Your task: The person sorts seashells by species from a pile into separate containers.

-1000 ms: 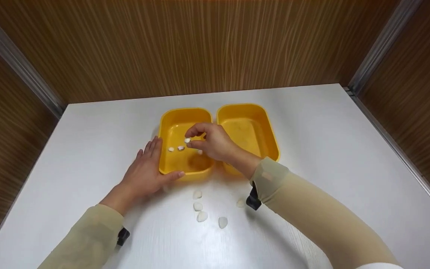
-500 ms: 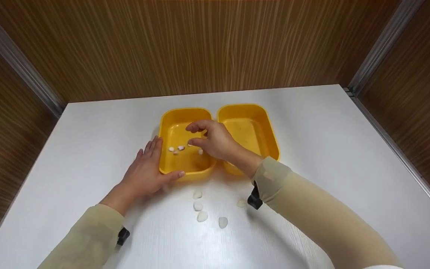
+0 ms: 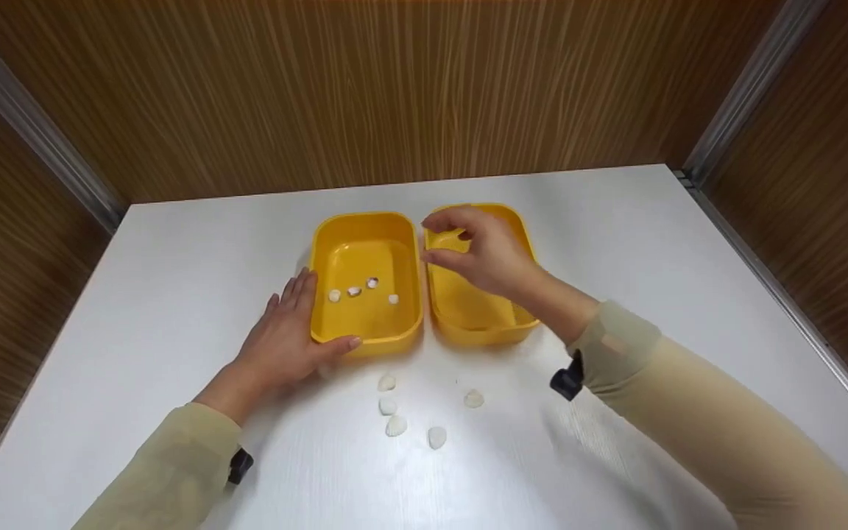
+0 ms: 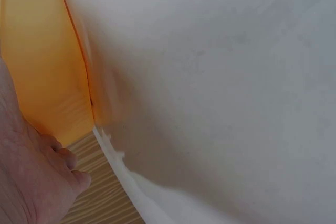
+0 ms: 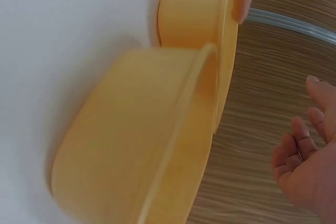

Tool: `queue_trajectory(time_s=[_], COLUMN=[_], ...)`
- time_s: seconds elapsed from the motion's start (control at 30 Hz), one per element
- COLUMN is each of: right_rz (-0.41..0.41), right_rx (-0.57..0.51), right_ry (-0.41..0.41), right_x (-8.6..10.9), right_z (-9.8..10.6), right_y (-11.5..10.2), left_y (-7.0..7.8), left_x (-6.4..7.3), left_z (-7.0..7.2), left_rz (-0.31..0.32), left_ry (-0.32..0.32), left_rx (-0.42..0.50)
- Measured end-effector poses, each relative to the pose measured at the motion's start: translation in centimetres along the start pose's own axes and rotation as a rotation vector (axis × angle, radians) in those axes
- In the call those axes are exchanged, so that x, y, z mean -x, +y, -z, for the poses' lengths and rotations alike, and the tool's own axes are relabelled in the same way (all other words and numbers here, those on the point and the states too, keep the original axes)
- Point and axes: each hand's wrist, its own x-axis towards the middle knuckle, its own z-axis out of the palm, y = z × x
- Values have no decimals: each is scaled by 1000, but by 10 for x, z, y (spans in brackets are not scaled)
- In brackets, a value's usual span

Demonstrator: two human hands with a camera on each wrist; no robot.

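My left hand (image 3: 284, 335) lies along the outside of the left yellow box (image 3: 403, 340), fingers straight and thumb over its near rim. Several small white seashells (image 3: 354, 291) lie on that box's floor. Over the right yellow box (image 3: 479, 337) hovers my right hand (image 3: 489, 250), thumb and fingers apart with nothing between them. The right wrist view shows the same right hand (image 5: 307, 153) beyond the box rims, its fingers loosely bent. In the left wrist view part of my left hand (image 4: 37, 177) is beside the box wall (image 4: 47, 56).
Several larger pale seashells (image 3: 396, 425) lie scattered on the white table (image 3: 615, 243) in front of the boxes. Wood-grain panels (image 3: 394, 88) stand behind the table and at both sides. The two boxes stand side by side with a narrow gap.
My right hand has let go of a small shell into the left box. It has then moved right, over the right box. My left hand has stayed in place.
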Motion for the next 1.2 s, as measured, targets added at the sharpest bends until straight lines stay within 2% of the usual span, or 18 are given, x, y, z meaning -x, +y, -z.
queue_trajectory(time_s=[0.23, 0.5, 0.83, 1.03, 1.1, 1.2], right_rz=[4, -28, -111, -202, -210, -174], right_rx=[38, 136, 276, 329, 329, 333], right_ry=[23, -7, -133, -227, -244, -263], right_x=[18, 40, 65, 69, 69, 70], right_z=[32, 49, 52, 50, 48, 45], right_y=[11, 36, 83, 100, 104, 108], left_y=[-3, -5, -7, -7, -7, -7], left_x=[4, 5, 2, 2, 2, 3], left_z=[1, 2, 3, 4, 3, 3], left_rz=[-10, 19, 10, 24, 29, 36], left_ry=[15, -9, -13, -16, -10, -3], left_rx=[-6, 9, 4, 10, 18, 28])
